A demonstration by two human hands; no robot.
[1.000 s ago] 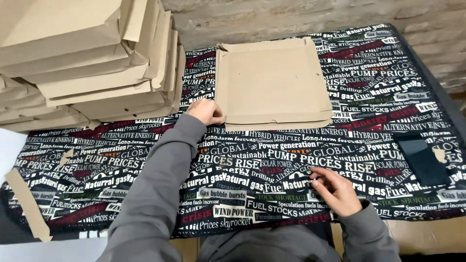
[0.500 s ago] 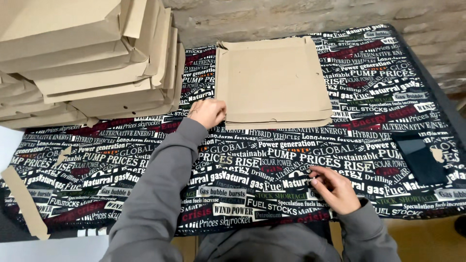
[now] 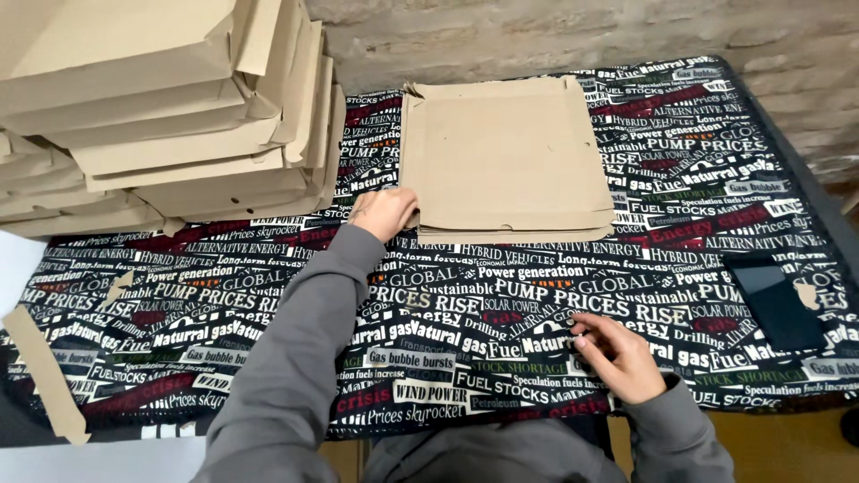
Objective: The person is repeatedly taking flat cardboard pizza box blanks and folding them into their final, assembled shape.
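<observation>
Left hand (image 3: 385,213) sits mid-frame, slightly left of centre, fingers curled loosely against the lower left corner of the flat cardboard stack (image 3: 508,161); touching its edge, but can't tell if it actually pinches a sheet. That stack lies flat in the upper centre of the frame, several sheets deep, edges roughly aligned, on the printed tablecloth (image 3: 465,295). Right hand (image 3: 617,353) is lower right of centre, resting on the cloth near the table's front edge, fingers half bent, holding nothing visible, well apart from the flat stack. Both arms in grey sleeves (image 3: 286,358). Upper left of frame: tall pile of folded cardboard boxes (image 3: 170,107), leaning a bit, just beside the flat stack with a strip of cloth between them. Far right: dark phone (image 3: 774,304) face up on the cloth, small cardboard scrap (image 3: 808,293) just beside it. Left edge: long cardboard strip (image 3: 45,376) hanging over the table edge, smaller scrap (image 3: 116,288) above it. Rough stone wall (image 3: 537,36) across the top.
</observation>
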